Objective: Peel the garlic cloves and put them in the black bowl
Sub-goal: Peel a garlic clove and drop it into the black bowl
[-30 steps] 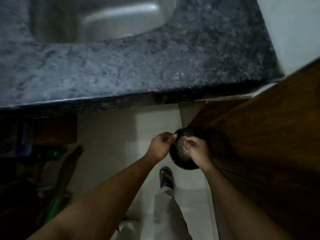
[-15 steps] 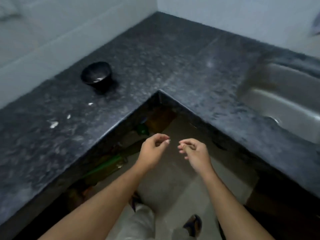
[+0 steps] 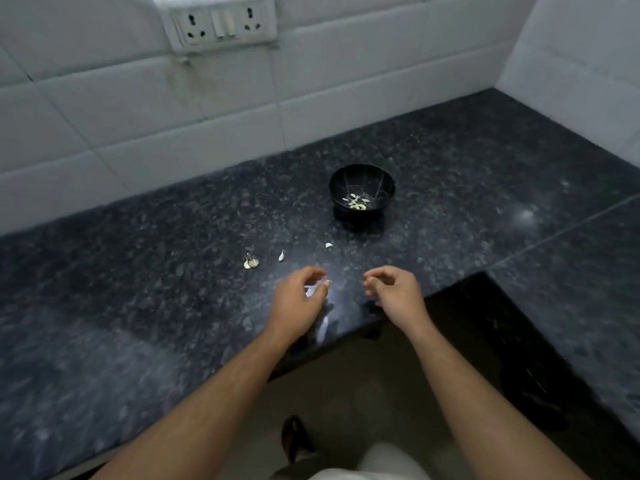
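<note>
left hand (image 3: 299, 299) has curled fingers, maybe pinching a tiny white scrap; right hand (image 3: 394, 292) is curled too, its hold i cannot tell. peeled cloves lie in the black bowl (image 3: 362, 180) at 12 o'clock; loose garlic cloves (image 3: 251, 263) wait on the surface (image 3: 138, 271) at 10 o'clock. next move, i think: pick one.

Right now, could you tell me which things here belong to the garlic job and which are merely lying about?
For the job:
black bowl holding peeled pieces
loose cloves on the counter
left hand and right hand, fingers curled above the counter edge

Lying about:
wall socket panel
</note>
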